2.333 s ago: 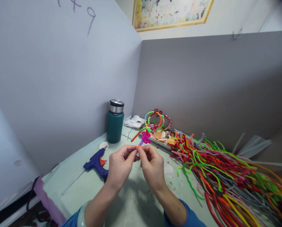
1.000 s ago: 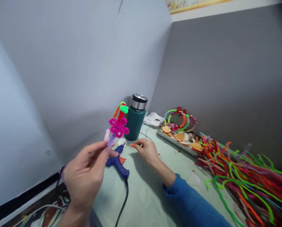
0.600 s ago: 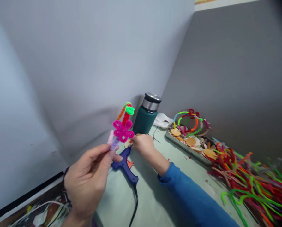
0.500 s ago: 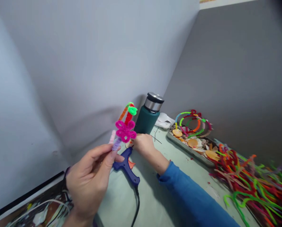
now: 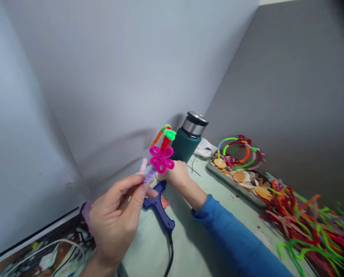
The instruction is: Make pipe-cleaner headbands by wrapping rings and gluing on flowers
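Head view: left hand point(image 5: 116, 217) pinched the pipe-cleaner band point(image 5: 149, 175) above the glue gun point(image 5: 159, 209); right hand point(image 5: 177, 175) was beside the bottle point(image 5: 187, 142), its fingertip grasp indeterminable.

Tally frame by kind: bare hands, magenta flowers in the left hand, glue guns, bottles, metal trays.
Bare left hand and bare right hand: 2
Magenta fuzzy-wire flower: 1
Blue plastic glue gun: 1
Teal silver-necked bottle: 1
Long metal tray of shells: 1
Total: 6

fuzzy magenta flower point(image 5: 161, 159), glossy steel lid point(image 5: 197, 117), matt teal bottle point(image 5: 186, 145), smooth blue plastic glue gun point(image 5: 159, 209)
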